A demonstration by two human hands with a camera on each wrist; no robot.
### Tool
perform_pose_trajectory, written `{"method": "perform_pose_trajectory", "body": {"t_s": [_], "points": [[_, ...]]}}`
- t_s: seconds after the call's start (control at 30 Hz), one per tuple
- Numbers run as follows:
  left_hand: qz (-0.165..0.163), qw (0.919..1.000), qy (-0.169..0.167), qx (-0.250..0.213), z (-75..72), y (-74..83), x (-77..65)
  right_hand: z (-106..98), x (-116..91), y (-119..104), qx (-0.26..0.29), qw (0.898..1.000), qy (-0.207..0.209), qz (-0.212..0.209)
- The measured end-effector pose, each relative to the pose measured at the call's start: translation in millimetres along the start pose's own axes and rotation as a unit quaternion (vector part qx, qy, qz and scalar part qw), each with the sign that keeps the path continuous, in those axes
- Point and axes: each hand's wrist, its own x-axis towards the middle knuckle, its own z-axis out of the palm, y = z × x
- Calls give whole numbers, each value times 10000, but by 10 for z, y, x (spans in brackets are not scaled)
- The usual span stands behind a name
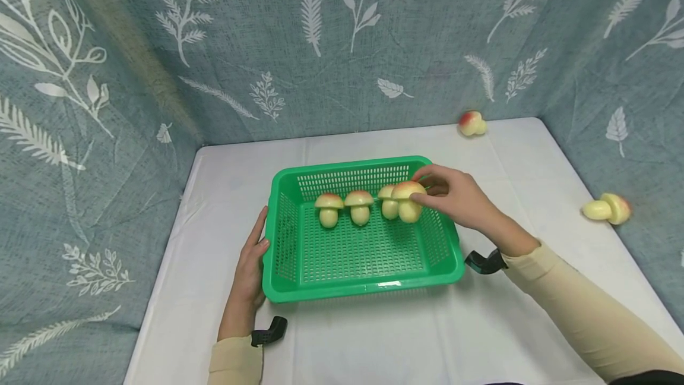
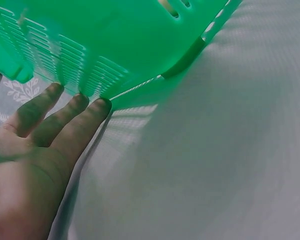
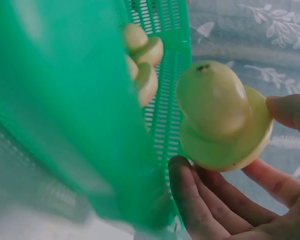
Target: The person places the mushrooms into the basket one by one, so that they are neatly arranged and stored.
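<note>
A green slotted plastic basket [image 1: 363, 296] stands on the table, with three toy mushrooms lying in a row inside: one on the left [image 1: 328, 210], one in the middle [image 1: 360, 207] and one on the right [image 1: 388, 202], partly hidden. Over the basket's right end, my right hand [image 1: 454, 198] holds another toy mushroom [image 3: 217, 115] by its red-and-yellow cap, stem downward in the head view. My left hand [image 1: 250, 269] rests against the basket's left outer side. Its fingers [image 2: 72, 122] lie nearly straight, tips touching the slotted wall.
Beyond the basket, one toy mushroom [image 1: 472, 123] lies at the table's back edge. Another [image 1: 607, 209] lies on its side near the right edge. A white cloth [image 1: 230, 177] covers the table, and blue-grey leaf-patterned curtains [image 1: 342, 94] enclose the back and sides.
</note>
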Motion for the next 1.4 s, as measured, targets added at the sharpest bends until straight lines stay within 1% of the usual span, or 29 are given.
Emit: {"method": "perform_pose_trajectory", "body": {"t_s": [0.13, 0.4, 0.5, 0.67, 0.83, 0.97, 1.13, 1.4], "points": [[-7, 10000, -32, -51, 0, -1, -1, 1, 19, -57, -94, 9997, -226, -32], [45, 10000, -73, -45, -8, -2, -1, 5, 97, -156, -316, 9982, -488, -138], [67, 9999, -95, -65, -10, -4, 3, 15, 124, -187, -361, 9977, -575, -93], [87, 9999, -107, -103, -15, -15, 11, 40, 156, -220, -603, 9948, -817, 30], [44, 9999, -84, -80, -16, -11, 13, 75, 186, -242, -754, 9895, -1229, 50], [0, 10000, -47, -75, -14, -6, 12, 109, 221, -259, -956, 9836, -1527, -18], [7, 9999, -86, -83, -17, -8, 12, 142, 263, -269, -1229, 9778, -1694, -48], [116, 9998, -131, -87, -22, -20, 19, 206, 273, -234, -1407, 9682, -2066, 41]]}}
